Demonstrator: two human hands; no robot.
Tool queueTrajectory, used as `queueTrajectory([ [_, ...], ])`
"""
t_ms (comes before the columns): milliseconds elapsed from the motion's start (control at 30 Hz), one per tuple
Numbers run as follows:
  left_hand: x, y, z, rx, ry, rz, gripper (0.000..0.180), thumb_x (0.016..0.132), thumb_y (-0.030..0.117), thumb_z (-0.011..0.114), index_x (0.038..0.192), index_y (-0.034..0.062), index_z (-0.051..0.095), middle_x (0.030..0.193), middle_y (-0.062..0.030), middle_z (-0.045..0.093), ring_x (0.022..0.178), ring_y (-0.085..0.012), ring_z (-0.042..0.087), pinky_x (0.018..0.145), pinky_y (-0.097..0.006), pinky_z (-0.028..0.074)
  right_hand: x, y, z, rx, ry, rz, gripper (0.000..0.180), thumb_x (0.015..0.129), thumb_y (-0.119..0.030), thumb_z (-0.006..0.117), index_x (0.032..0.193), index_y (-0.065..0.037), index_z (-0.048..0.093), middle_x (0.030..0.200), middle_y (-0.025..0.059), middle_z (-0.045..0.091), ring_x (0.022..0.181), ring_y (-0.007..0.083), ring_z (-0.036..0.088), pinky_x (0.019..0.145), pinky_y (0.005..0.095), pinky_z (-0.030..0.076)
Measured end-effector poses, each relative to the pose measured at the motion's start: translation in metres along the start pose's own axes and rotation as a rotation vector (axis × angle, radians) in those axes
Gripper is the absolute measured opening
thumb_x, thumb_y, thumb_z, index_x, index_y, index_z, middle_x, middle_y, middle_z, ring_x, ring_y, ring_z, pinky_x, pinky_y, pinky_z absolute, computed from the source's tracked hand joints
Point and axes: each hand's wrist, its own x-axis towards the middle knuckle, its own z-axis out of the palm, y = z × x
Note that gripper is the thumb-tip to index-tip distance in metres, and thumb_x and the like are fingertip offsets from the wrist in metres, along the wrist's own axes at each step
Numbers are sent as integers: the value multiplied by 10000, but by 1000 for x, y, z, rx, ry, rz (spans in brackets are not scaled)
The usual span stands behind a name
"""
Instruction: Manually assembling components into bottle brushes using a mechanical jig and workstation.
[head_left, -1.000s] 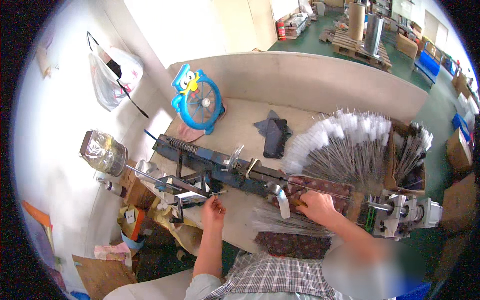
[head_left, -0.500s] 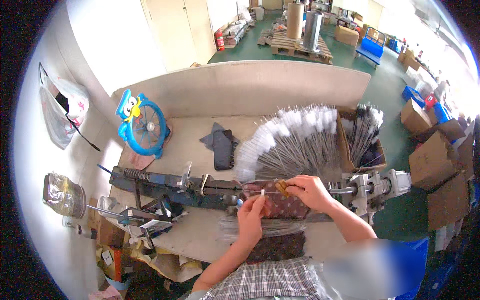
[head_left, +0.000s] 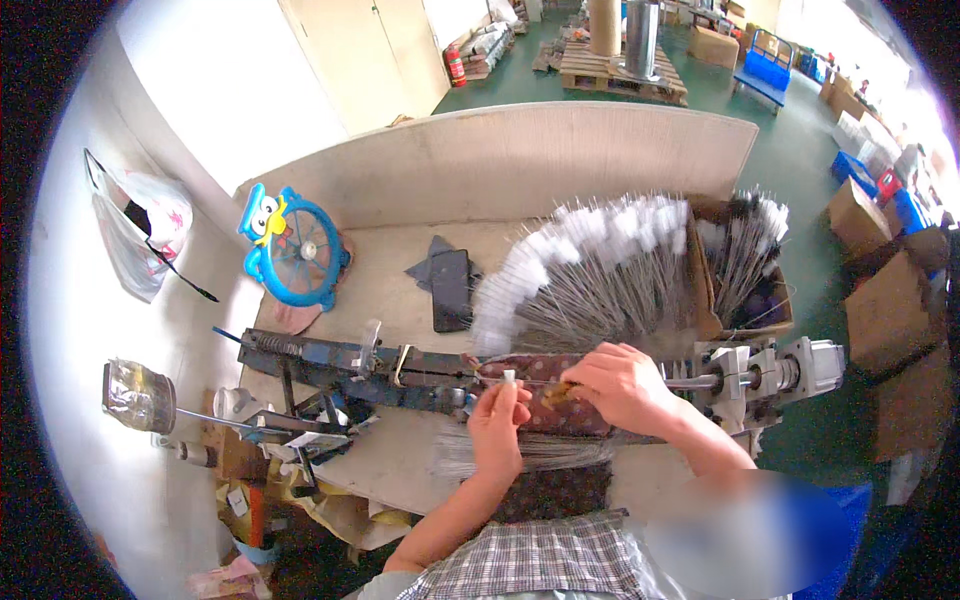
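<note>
My left hand (head_left: pixel 497 418) is closed in a pinch, with a small white piece (head_left: pixel 509 377) at its fingertips. A thin wire seems to run from there toward my right hand (head_left: pixel 622 386), which is closed on a small yellow-brown block (head_left: pixel 558 393). Both hands are over a brown dotted cloth (head_left: pixel 575 418) in front of a long dark metal bench machine (head_left: pixel 420 372). Behind them fan out many wire brushes (head_left: pixel 590 270) with white bristle heads. More thin wires (head_left: pixel 470 450) lie in a bundle near my left wrist.
A cardboard box (head_left: pixel 702 280) of dark and white brushes stands at the right of the table, beside a metal shaft assembly (head_left: pixel 770 368). A phone (head_left: pixel 451 292) and a blue cartoon fan (head_left: pixel 305 250) are at the left. A low panel (head_left: pixel 500 160) borders the back.
My right hand has turned, and the yellow-brown block now sits lower under its fingers. My left hand has shifted slightly left with the white piece. The whole view has tilted a little.
</note>
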Motion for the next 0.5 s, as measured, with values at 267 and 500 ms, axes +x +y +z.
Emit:
queueTrajectory([
  [267, -3, 16, 2, -164, 18, -151, 140, 890, 184, 568, 889, 44, 572, 741, -40, 590, 563, -83, 496, 532, -212, 402, 39, 1, 55, -286, -42, 41, 111, 755, -186, 565, 803, -99, 614, 780, 41, 595, 812, 231, 573, 698, 350, 476],
  [500, -2, 14, -12, -15, -107, -140, 265, 934, 287, 481, 906, 38, 566, 719, -67, 588, 581, -124, 527, 570, -224, 433, 42, 0, 55, -15, -90, 136, 216, 801, -260, 540, 857, -87, 657, 790, 101, 632, 804, 302, 596, 706, 399, 486],
])
